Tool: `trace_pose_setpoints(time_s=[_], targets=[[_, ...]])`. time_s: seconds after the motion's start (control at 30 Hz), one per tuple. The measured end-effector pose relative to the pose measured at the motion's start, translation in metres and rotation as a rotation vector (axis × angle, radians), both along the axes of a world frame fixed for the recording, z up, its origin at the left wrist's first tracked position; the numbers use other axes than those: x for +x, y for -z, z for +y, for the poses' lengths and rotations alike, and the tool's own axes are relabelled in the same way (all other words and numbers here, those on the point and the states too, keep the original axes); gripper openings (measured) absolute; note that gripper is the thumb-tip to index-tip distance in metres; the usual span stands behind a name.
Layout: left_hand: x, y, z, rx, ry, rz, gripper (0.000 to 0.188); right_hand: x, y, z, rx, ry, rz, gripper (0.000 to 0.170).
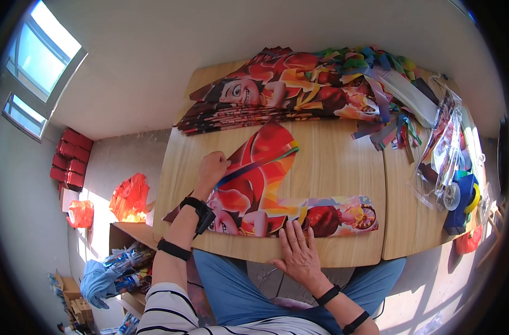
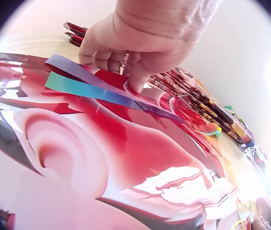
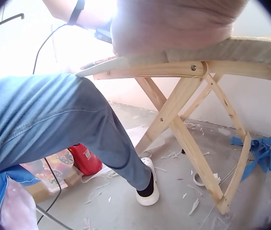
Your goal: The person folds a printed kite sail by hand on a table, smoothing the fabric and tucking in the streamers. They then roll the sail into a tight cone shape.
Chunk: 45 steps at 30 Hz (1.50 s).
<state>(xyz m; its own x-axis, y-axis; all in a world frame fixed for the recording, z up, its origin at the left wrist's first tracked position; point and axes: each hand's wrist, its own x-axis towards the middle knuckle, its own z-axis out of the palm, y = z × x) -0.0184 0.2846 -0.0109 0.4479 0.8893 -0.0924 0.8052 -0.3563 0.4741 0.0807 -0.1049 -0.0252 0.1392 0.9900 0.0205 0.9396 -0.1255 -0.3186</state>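
Your left hand (image 1: 214, 167) has bent fingers touching the shiny red and yellow cartoon sheet (image 1: 249, 195); you can't tell if they pinch it. Your right hand (image 1: 300, 254) is open, fingers a bit apart, resting on the sheet's near edge. The sheet lies flat in front of you on the pale wood tabletop (image 1: 332, 167), which has a seam on the right. Behind it sits a big pile of similar shiny printed sheets (image 1: 265, 92), and to the right is a blue tape holder (image 1: 461, 206). Sun comes into the room, with a window (image 1: 42, 50) and stacked red boxes (image 1: 71, 159) on the left.

Only the left wrist view shows the long ribbon (image 2: 111, 98) up close as two strips, one purplish, one green and blue. Only the right wrist view shows the crossed wooden legs (image 3: 188, 136), your white shoe (image 3: 148, 189) and blue strips (image 3: 262, 155) on the gray floor (image 3: 173, 191).
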Motion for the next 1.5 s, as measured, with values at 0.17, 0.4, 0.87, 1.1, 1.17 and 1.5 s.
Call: trace_pose_setpoints(time_s=[0.17,0.4,0.87,1.1,1.17,1.5], targets=[[-0.002,0.002,0.004,0.022,0.046,-0.004,0.022,0.001,-0.002,0.001,-0.007,-0.006,0.01,0.099],[-0.005,0.006,0.007,0.006,0.037,-0.067,0.02,0.001,-0.001,0.001,-0.012,-0.012,0.009,0.101],[-0.032,0.009,-0.003,0.011,0.008,-0.012,0.019,0.002,-0.002,0.0,-0.034,-0.026,0.014,0.098],[-0.039,-0.006,-0.024,0.125,0.024,0.03,0.016,0.001,0.001,-0.001,-0.006,-0.03,0.009,0.095],[-0.039,-0.011,-0.029,0.174,0.036,0.068,0.016,0.001,0.001,0.0,-0.004,-0.028,0.02,0.094],[-0.061,0.001,-0.023,0.107,0.09,-0.06,0.014,-0.002,0.002,-0.003,0.015,-0.038,-0.034,0.093]])
